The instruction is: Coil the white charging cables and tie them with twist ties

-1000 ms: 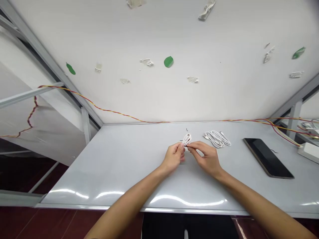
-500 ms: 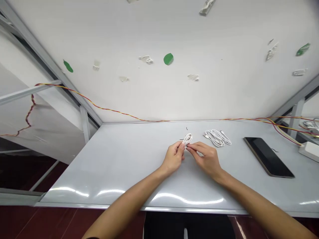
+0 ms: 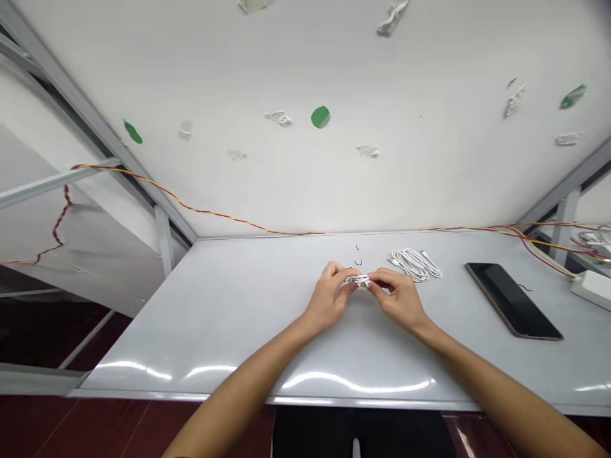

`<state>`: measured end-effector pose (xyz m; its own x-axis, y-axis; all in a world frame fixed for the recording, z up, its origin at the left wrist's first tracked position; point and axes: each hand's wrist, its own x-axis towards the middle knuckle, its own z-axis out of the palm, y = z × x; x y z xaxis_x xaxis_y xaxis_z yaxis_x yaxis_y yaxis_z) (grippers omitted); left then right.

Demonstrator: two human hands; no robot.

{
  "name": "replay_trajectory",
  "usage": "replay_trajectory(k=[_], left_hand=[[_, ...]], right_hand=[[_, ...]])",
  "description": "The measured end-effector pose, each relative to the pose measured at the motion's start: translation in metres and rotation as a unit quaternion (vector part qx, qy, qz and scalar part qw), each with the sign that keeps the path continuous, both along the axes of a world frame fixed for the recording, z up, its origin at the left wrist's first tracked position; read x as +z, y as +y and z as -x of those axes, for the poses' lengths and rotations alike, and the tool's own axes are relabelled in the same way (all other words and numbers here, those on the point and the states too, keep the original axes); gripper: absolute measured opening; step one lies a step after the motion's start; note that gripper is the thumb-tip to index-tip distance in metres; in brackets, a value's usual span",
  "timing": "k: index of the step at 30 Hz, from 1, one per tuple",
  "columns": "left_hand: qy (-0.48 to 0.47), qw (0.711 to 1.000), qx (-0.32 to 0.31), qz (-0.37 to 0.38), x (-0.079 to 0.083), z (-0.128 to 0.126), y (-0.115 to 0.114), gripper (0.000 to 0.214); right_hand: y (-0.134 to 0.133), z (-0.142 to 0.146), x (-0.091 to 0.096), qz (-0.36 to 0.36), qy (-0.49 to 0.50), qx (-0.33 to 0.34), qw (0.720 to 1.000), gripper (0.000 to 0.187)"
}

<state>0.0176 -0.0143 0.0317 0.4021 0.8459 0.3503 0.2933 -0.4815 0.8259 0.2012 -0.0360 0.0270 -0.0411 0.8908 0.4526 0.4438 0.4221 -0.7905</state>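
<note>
A small coiled white cable lies crosswise between my two hands above the grey table. My left hand pinches its left end and my right hand pinches its right end, fingers of both closed on it. Just beyond my hands two small black wire ties lie on the table. A second, looser bundle of white cable lies to the right of my right hand, untouched.
A dark tablet lies flat at the right. A white power strip and red-yellow wires run along the back edge and wall. Metal frame posts stand at both sides. The table's front edge is near my forearms.
The coiled cable was held upright at my fingertips; now it is turned level between both hands, which have shifted slightly away from me. A small black tie now shows on the table beyond them.
</note>
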Motion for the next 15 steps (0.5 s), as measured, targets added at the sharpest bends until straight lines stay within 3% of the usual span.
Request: replay_trajectory(k=[4,6,11,15], left_hand=[[-0.05,0.987,-0.124,0.088,0.007,0.006,0.002,0.033],[-0.092,0.975,-0.148,0.142,0.009,0.006,0.003,0.038],[-0.119,0.98,-0.06,0.15,0.003,0.001,0.004,0.035],[-0.052,0.995,-0.009,0.085,-0.001,0.0,0.004,0.059]], right_hand=[[0.0,-0.001,0.002,-0.04,-0.019,-0.015,0.999,0.017],[0.0,-0.002,0.003,-0.061,-0.03,-0.025,0.997,0.018],[0.0,-0.001,0.002,-0.065,-0.047,-0.025,0.996,0.018],[-0.002,0.001,0.001,-0.032,-0.044,-0.014,0.998,0.017]])
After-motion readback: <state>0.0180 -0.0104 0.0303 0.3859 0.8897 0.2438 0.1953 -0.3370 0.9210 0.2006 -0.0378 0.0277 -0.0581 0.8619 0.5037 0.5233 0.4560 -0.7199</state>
